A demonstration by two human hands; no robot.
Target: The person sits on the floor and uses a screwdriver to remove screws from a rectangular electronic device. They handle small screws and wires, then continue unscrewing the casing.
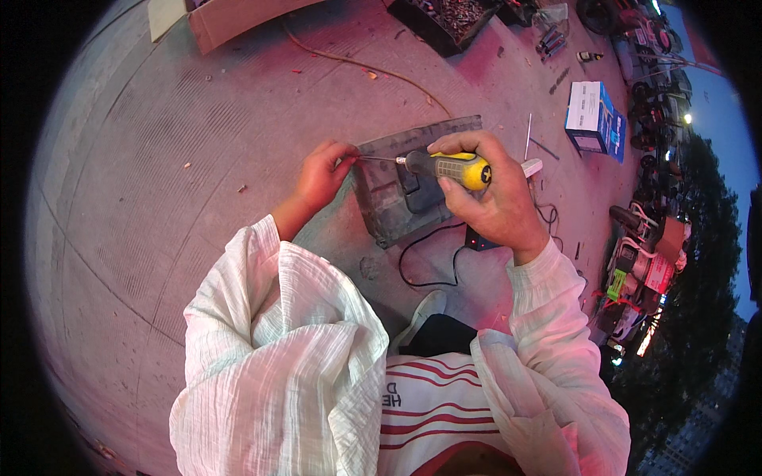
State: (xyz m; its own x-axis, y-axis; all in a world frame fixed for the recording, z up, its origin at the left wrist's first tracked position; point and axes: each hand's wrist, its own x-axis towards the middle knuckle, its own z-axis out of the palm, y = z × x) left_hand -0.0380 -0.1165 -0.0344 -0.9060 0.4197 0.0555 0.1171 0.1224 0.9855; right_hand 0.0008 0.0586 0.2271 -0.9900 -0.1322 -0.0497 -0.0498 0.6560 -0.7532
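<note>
My right hand [496,194] is wrapped round the yellow and black handle of a screwdriver [476,172]. Its metal shaft points left, across the top of a dark, dusty, boxy plastic case [381,194] with a raised handle-like part. At the shaft's tip, by the case's upper left corner, the fingers of my left hand [324,173] are pinched together. Whether they grip the tip itself or some small part there is too small to tell. The case rests on the ground in front of me, partly covered by my right hand.
A black cable [405,274] loops beside the case. To the right stand a blue and white box [586,111] and a parked scooter [643,262]. Farther off are a tray of small metal parts [456,20], a cardboard box [238,20] and a brown hose [357,62].
</note>
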